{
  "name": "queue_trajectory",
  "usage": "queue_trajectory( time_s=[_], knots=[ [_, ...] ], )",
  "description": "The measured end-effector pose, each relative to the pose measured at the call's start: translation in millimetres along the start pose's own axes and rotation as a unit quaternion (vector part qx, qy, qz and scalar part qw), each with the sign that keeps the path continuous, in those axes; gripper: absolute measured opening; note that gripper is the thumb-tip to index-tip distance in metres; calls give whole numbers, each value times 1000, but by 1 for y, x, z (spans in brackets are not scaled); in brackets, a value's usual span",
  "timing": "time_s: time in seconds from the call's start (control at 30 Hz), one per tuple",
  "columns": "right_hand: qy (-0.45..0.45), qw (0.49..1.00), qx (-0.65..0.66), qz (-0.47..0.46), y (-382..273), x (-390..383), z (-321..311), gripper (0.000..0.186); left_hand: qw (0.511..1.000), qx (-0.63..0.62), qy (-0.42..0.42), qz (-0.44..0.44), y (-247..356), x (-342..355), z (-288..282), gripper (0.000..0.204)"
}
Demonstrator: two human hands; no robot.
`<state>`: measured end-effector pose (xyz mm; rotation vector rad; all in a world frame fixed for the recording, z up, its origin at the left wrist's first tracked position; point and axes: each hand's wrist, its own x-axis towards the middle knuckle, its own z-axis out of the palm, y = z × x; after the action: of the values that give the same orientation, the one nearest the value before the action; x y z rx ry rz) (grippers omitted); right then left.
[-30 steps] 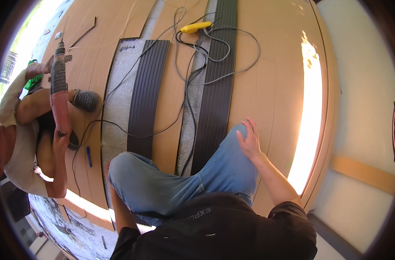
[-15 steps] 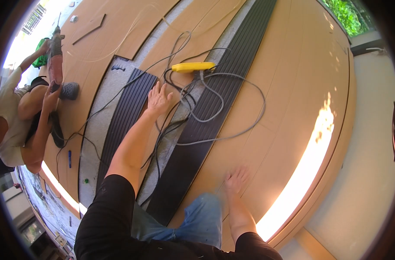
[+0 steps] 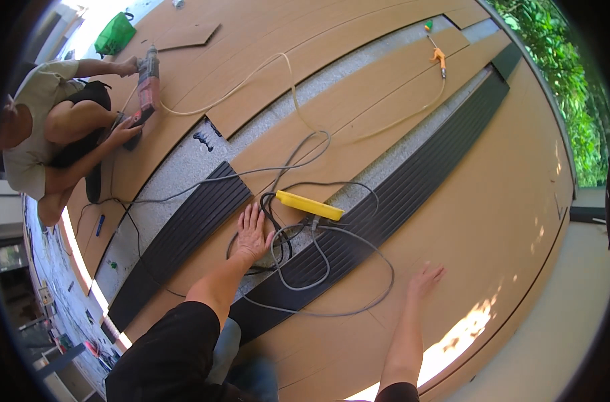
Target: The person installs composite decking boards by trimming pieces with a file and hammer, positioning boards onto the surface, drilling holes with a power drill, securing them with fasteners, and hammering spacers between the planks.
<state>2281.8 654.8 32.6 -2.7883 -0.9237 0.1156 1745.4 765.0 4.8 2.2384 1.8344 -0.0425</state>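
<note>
My left hand (image 3: 252, 238) lies with fingers spread on a tan plank (image 3: 191, 278), beside a coil of dark cables (image 3: 268, 208) and close to the end of a short dark grooved board (image 3: 184, 228). A yellow power strip (image 3: 308, 204) with grey and black cords lies just above and right of it, partly over a pale strip of bare floor. A long dark grooved board (image 3: 412, 201) runs diagonally between my hands. My right hand (image 3: 425, 280) is on the wide tan planks (image 3: 479, 234) at the right, fingers apart, slightly blurred and holding nothing.
A co-worker (image 3: 57, 127) crouches at the left, holding a red-grey rotary hammer (image 3: 147, 87). An orange air gun (image 3: 439, 59) with hose lies at the upper right. A green bag (image 3: 116, 35), loose board (image 3: 184, 37) and blue marker (image 3: 100, 225) lie around. Greenery (image 3: 566, 87) shows beyond the right edge.
My left hand has come forward onto the planks beside the cables. My right hand has left my knee for the boards at the right. The view has swung toward the far floor.
</note>
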Motion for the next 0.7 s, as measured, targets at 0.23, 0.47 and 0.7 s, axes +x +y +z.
queue_trajectory(
  time_s=[0.23,0.47,0.7],
  knots=[
    [39,986,-159,24,-79,65,70,69,999,26,-40,-9,6,17,-9,80],
    [29,986,-157,40,-82,71,77,73,985,-6,-171,9,12,39,-70,70],
    [-5,986,-157,47,-75,76,63,72,968,-188,5,168,142,238,-145,21]
  ],
)
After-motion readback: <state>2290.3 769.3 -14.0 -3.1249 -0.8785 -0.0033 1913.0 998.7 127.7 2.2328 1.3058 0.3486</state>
